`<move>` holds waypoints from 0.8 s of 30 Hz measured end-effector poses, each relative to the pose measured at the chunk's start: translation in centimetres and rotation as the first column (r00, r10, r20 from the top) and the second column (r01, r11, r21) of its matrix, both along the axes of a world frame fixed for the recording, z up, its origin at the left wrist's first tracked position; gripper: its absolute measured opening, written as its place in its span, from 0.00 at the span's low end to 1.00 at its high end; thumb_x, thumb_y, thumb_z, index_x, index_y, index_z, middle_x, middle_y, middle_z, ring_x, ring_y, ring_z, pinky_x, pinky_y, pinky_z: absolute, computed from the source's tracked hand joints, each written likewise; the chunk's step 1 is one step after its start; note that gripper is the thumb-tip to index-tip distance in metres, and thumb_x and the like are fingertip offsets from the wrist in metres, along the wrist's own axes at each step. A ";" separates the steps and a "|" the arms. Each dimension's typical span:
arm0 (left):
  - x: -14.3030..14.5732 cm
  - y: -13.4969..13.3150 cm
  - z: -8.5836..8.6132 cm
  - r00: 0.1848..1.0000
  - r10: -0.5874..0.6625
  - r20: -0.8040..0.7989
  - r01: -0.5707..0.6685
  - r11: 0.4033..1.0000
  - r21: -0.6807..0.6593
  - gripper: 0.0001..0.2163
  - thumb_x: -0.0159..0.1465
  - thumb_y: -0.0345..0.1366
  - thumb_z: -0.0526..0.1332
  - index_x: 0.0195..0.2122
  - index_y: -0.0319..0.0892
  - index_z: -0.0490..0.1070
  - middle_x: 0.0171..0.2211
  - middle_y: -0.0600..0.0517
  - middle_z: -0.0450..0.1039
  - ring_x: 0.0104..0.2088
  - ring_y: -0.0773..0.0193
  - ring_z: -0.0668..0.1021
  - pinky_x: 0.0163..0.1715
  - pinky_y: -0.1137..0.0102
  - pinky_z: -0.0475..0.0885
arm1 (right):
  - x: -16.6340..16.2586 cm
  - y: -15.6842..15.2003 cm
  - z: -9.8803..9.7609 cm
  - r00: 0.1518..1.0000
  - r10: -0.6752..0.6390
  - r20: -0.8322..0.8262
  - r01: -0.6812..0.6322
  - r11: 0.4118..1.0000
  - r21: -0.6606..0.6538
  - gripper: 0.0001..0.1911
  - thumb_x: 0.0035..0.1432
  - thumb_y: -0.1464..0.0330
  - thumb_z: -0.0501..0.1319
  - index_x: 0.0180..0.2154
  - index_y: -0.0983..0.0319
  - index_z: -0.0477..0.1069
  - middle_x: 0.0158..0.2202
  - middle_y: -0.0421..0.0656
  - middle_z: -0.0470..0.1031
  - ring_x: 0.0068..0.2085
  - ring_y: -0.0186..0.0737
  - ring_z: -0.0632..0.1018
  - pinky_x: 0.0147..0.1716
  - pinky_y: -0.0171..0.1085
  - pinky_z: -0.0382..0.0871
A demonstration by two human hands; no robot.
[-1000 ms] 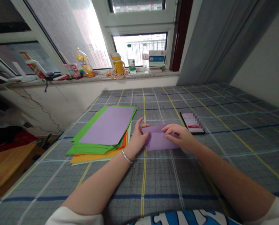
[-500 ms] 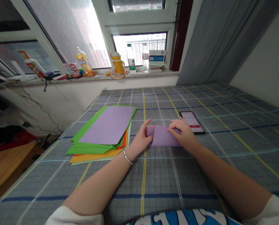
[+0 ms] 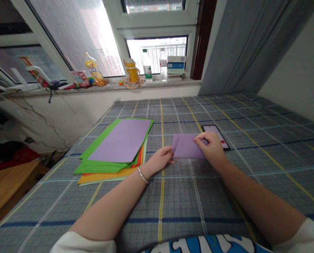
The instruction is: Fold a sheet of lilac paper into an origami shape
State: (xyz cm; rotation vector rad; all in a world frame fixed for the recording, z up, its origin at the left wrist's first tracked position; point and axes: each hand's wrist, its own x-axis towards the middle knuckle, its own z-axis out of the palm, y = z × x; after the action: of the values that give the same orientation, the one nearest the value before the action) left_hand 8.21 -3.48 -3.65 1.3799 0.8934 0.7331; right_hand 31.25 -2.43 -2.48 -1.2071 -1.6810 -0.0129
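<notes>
Between my hands is a folded sheet of purple paper (image 3: 187,147), its layers slightly offset at the left end. My left hand (image 3: 162,157) pinches its lower left corner between thumb and fingers. At the other end, my right hand (image 3: 212,144) grips the paper's right side, covering that edge. Just behind the right hand lies a smartphone (image 3: 224,143) with a lit screen, partly hidden by the fingers. To the left, a flat purple sheet (image 3: 121,140) tops a stack of green, orange and pale sheets (image 3: 104,167).
A grey plaid cloth (image 3: 178,196) covers the surface under everything. Along the windowsill (image 3: 109,86) stand a yellow flask (image 3: 132,72), several bottles and small boxes (image 3: 175,65). A wooden stool-like piece (image 3: 11,186) is at the lower left, with cables on the wall above.
The folded purple paper has shifted slightly up and right. My left hand has moved from over its left end to its lower left corner, and my right hand has moved a little right.
</notes>
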 end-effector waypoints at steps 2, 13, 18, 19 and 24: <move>0.1 -0.2 0.2 0.998 0.039 -0.049 -0.032 0.988 0.150 0.13 0.64 0.40 0.55 0.43 0.39 0.72 0.39 0.51 0.73 0.39 0.64 0.74 0.41 0.70 0.70 | -0.2 -0.2 0.1 0.997 -0.016 0.074 0.016 1.000 0.010 0.11 0.56 0.60 0.63 0.25 0.57 0.72 0.28 0.41 0.77 0.35 0.45 0.74 0.42 0.46 0.62; 1.0 -2.1 1.5 0.909 0.309 -0.280 -0.134 0.852 0.507 0.13 0.66 0.44 0.52 0.32 0.41 0.67 0.26 0.56 0.65 0.27 0.67 0.66 0.28 0.73 0.60 | -1.6 -1.7 0.7 0.967 0.006 0.256 -0.016 0.999 0.039 0.11 0.57 0.58 0.62 0.28 0.56 0.69 0.27 0.40 0.74 0.35 0.44 0.72 0.48 0.48 0.57; 1.1 -2.3 1.7 0.893 0.341 -0.295 -0.131 0.822 0.554 0.17 0.67 0.44 0.50 0.25 0.41 0.62 0.22 0.57 0.61 0.25 0.69 0.64 0.26 0.73 0.57 | -1.9 -2.1 0.9 0.961 0.014 0.277 -0.019 1.000 0.013 0.13 0.57 0.57 0.62 0.27 0.57 0.67 0.27 0.39 0.74 0.34 0.43 0.72 0.47 0.47 0.56; 1.1 -2.4 1.8 0.888 0.345 -0.303 -0.124 0.815 0.566 0.18 0.67 0.44 0.49 0.23 0.41 0.60 0.21 0.57 0.59 0.24 0.69 0.63 0.25 0.73 0.56 | -1.9 -2.2 1.0 0.960 0.011 0.278 -0.015 1.000 0.012 0.13 0.57 0.57 0.62 0.27 0.57 0.66 0.26 0.39 0.74 0.34 0.43 0.71 0.46 0.47 0.56; 1.1 -2.7 2.1 0.879 0.355 -0.318 -0.087 0.775 0.626 0.21 0.68 0.44 0.47 0.19 0.41 0.56 0.20 0.57 0.58 0.23 0.69 0.63 0.25 0.73 0.55 | -2.1 -2.4 1.1 0.964 -0.005 0.267 -0.006 0.999 0.037 0.16 0.58 0.56 0.62 0.25 0.57 0.64 0.24 0.38 0.71 0.32 0.42 0.71 0.44 0.46 0.57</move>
State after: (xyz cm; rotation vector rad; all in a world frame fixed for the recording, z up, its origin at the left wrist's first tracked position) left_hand 9.31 -6.20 -1.56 2.0770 1.2516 0.9765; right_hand 29.19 -4.81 -1.39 -1.2183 -1.9057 -0.2153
